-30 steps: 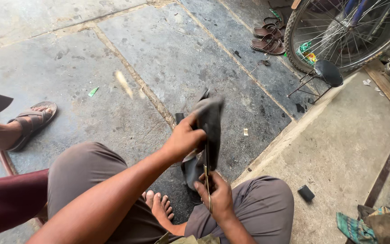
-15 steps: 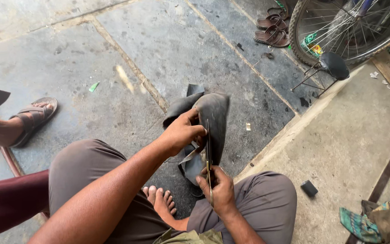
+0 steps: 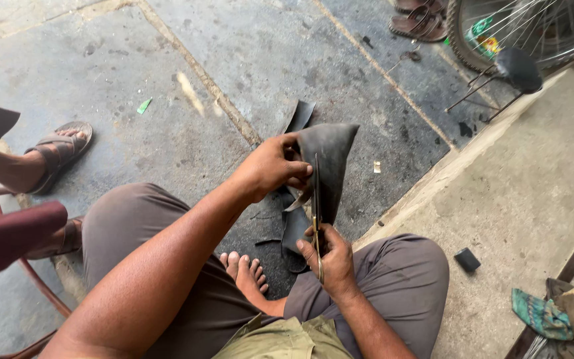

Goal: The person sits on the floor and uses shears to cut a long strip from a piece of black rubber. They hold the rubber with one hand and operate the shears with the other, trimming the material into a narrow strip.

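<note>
Left hand [image 3: 270, 169]: clenched on the upper fold of a black rubber sheet [image 3: 330, 159], fingers pinching it taut. Right hand [image 3: 330, 256]: below the sheet, wrapped round the handles of scissors [image 3: 317, 219], blades running up along the rubber's edge. The sheet hangs between both hands, above a bare foot [image 3: 244, 269] and grey-trousered knees, with its lower strip trailing toward the concrete floor [image 3: 167, 86]. Risk, as judged: the blade tips stand close to the left fingers; a slip of the slack rubber could nick them. Beyond the sheet: a bicycle wheel [image 3: 526, 26] and sandals [image 3: 420, 23] well apart at the far right; a step edge just right of it; another person's sandalled foot [image 3: 54, 153] far left. Open floor lies ahead of the sheet; the knees hem it in below.
</note>
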